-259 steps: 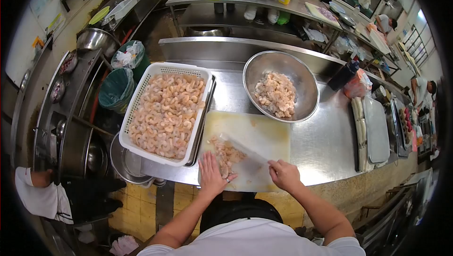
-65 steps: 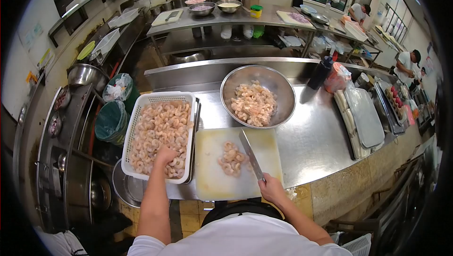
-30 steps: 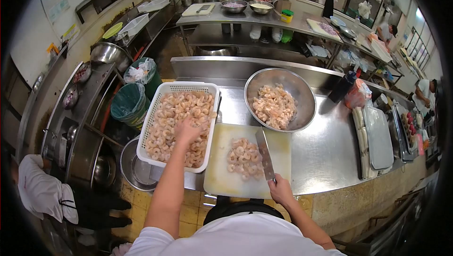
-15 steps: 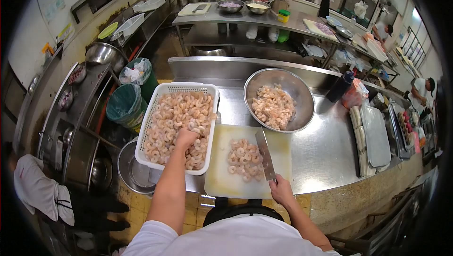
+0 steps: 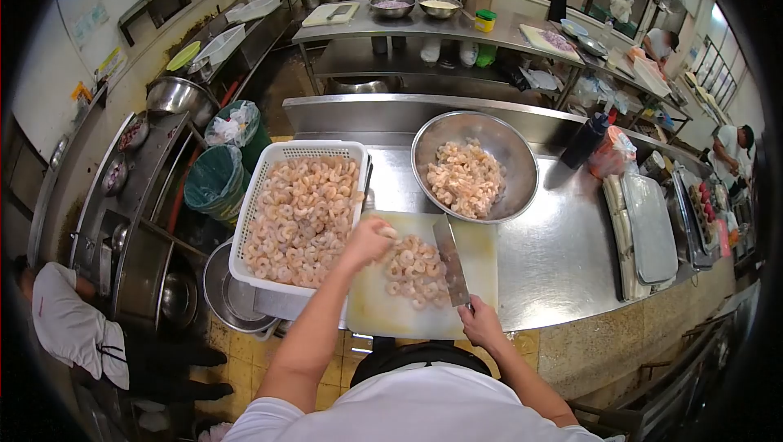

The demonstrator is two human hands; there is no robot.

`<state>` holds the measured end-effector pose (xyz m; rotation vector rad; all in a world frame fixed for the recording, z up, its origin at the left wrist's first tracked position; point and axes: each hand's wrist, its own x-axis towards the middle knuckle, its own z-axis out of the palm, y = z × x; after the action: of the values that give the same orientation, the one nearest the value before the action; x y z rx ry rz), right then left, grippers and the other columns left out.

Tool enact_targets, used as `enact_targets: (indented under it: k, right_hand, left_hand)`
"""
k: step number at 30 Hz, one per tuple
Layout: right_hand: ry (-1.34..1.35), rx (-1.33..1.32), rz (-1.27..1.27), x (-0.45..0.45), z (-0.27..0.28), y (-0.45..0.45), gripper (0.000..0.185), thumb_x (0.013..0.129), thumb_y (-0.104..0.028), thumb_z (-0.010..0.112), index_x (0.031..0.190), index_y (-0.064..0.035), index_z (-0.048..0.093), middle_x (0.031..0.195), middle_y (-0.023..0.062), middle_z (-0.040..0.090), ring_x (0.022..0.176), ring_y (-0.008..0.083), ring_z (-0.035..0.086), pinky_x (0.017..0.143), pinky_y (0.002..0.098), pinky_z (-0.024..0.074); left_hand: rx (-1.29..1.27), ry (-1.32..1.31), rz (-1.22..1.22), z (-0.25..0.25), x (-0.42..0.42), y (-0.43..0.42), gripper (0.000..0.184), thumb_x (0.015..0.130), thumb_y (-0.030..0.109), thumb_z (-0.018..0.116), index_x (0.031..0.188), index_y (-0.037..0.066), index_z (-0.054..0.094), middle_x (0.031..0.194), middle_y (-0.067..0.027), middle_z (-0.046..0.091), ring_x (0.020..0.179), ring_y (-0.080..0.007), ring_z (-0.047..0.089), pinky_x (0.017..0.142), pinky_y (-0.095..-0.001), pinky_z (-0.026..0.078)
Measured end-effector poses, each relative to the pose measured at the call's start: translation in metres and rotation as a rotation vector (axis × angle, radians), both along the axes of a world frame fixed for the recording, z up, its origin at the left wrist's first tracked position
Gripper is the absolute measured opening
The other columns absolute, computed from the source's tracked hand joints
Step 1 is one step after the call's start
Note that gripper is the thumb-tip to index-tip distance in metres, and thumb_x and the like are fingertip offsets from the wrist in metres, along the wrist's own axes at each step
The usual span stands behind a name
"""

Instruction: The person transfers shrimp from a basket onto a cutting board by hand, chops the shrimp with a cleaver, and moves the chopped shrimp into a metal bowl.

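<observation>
My left hand (image 5: 369,244) is closed above the left part of the cutting board (image 5: 375,311), with pale shrimp showing at its fingertips. Beside it on the board lies a pile of peeled shrimp (image 5: 416,269). My right hand (image 5: 483,324) grips the handle of a cleaver (image 5: 450,258), whose broad blade stands along the pile's right side. To the left, a white perforated basket (image 5: 236,256) holds many more peeled shrimp (image 5: 302,214). Behind the board, a steel bowl (image 5: 526,173) contains chopped shrimp (image 5: 466,179).
A dark bottle (image 5: 586,140) and stacked trays (image 5: 650,230) stand at the right of the steel counter (image 5: 546,279). A steel pot (image 5: 228,287) sits below the basket, near lined bins (image 5: 216,185). Co-workers are at the far table (image 5: 514,30), at right and at lower left (image 5: 77,320).
My left hand has come out of the shrimp basket and moved right, over the cutting board, with shrimp in its fingers. My right hand keeps the cleaver beside the pile.
</observation>
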<state>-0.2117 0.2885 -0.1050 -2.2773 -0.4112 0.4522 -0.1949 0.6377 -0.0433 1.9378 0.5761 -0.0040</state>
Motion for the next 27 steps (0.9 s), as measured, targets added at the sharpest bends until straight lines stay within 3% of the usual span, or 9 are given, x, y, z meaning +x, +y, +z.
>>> enact_targets:
  k: [3, 7, 11, 14, 16, 20, 23, 26, 27]
  right_hand:
    - [0.084, -0.038, -0.009, 0.001, 0.011, 0.001, 0.032, 0.103, -0.025, 0.064, 0.113, 0.0043, 0.062, 0.082, 0.0265, 0.068, 0.077, 0.043, 0.069, 0.072, 0.0495, 0.0533]
    - [-0.013, -0.006, 0.007, -0.001, 0.006, 0.001, 0.033, 0.104, -0.026, 0.063, 0.116, 0.005, 0.062, 0.087, 0.0302, 0.069, 0.084, 0.0493, 0.069, 0.077, 0.0521, 0.0533]
    - [0.039, -0.016, 0.008, -0.005, 0.025, 0.005, 0.034, 0.104, -0.025, 0.063, 0.119, 0.0054, 0.062, 0.095, 0.0338, 0.07, 0.093, 0.0537, 0.068, 0.082, 0.056, 0.0535]
    - [0.046, -0.041, 0.007, -0.005, 0.03, 0.006, 0.034, 0.103, -0.024, 0.063, 0.12, 0.0052, 0.062, 0.097, 0.0348, 0.07, 0.095, 0.0547, 0.068, 0.083, 0.0577, 0.0535]
    - [0.033, -0.045, -0.001, -0.007, 0.028, 0.003, 0.034, 0.103, -0.024, 0.063, 0.119, 0.0052, 0.062, 0.095, 0.0337, 0.07, 0.093, 0.054, 0.068, 0.082, 0.0564, 0.0532]
    - [-0.004, -0.037, -0.034, -0.009, 0.012, 0.005, 0.033, 0.103, -0.024, 0.064, 0.118, 0.0049, 0.061, 0.091, 0.0312, 0.07, 0.089, 0.0524, 0.068, 0.079, 0.0538, 0.0529]
    - [0.011, -0.041, -0.046, -0.012, 0.019, 0.01, 0.033, 0.103, -0.024, 0.064, 0.119, 0.0045, 0.061, 0.091, 0.0313, 0.07, 0.089, 0.0526, 0.068, 0.078, 0.0538, 0.0531]
    - [0.027, -0.078, -0.041, -0.013, 0.025, 0.015, 0.037, 0.103, -0.025, 0.063, 0.127, 0.0031, 0.061, 0.097, 0.0334, 0.071, 0.095, 0.0532, 0.069, 0.083, 0.0558, 0.054]
    - [0.03, -0.095, -0.038, -0.014, 0.026, 0.016, 0.04, 0.103, -0.025, 0.062, 0.131, 0.0025, 0.062, 0.1, 0.0344, 0.071, 0.098, 0.0535, 0.069, 0.085, 0.0568, 0.0545]
  left_hand:
    - [0.223, -0.01, -0.182, -0.058, 0.008, -0.033, 0.039, 0.079, 0.019, 0.085, 0.118, 0.012, 0.08, 0.097, -0.0111, 0.079, 0.089, -0.0275, 0.075, 0.085, -0.037, 0.059]
    - [0.507, 0.01, -0.343, -0.021, -0.004, -0.051, 0.042, 0.082, 0.032, 0.084, 0.121, 0.017, 0.081, 0.104, -0.0163, 0.08, 0.103, -0.0376, 0.075, 0.098, -0.0391, 0.057]
    - [0.341, 0.152, -0.016, 0.058, 0.003, -0.004, 0.038, 0.083, 0.029, 0.076, 0.118, 0.018, 0.082, 0.12, -0.0194, 0.077, 0.117, -0.0331, 0.072, 0.103, -0.0398, 0.055]
    - [0.424, 0.105, 0.216, 0.017, 0.015, 0.086, 0.052, 0.082, 0.034, 0.076, 0.132, 0.019, 0.076, 0.134, -0.0231, 0.07, 0.132, -0.0347, 0.064, 0.111, -0.0412, 0.05]
    - [0.565, 0.242, 0.182, -0.036, 0.021, 0.118, 0.065, 0.08, 0.036, 0.077, 0.142, 0.018, 0.068, 0.145, -0.025, 0.063, 0.138, -0.0369, 0.059, 0.115, -0.0433, 0.048]
    - [0.597, 0.431, 0.186, -0.027, 0.019, 0.098, 0.086, 0.078, 0.04, 0.079, 0.156, 0.015, 0.053, 0.161, -0.0264, 0.047, 0.147, -0.0386, 0.049, 0.121, -0.0462, 0.043]
    - [0.476, 0.469, 0.15, -0.009, 0.008, 0.097, 0.082, 0.079, 0.037, 0.078, 0.153, 0.011, 0.055, 0.16, -0.027, 0.048, 0.146, -0.0382, 0.051, 0.118, -0.0487, 0.046]
    - [0.31, 0.511, 0.037, -0.033, 0.012, 0.131, 0.082, 0.079, 0.029, 0.079, 0.153, 0.006, 0.054, 0.161, -0.0269, 0.048, 0.145, -0.0359, 0.053, 0.113, -0.0479, 0.05]
    - [0.217, 0.434, 0.095, -0.048, 0.01, 0.139, 0.072, 0.081, 0.027, 0.079, 0.146, 0.006, 0.059, 0.15, -0.0232, 0.056, 0.134, -0.0339, 0.058, 0.106, -0.0467, 0.053]
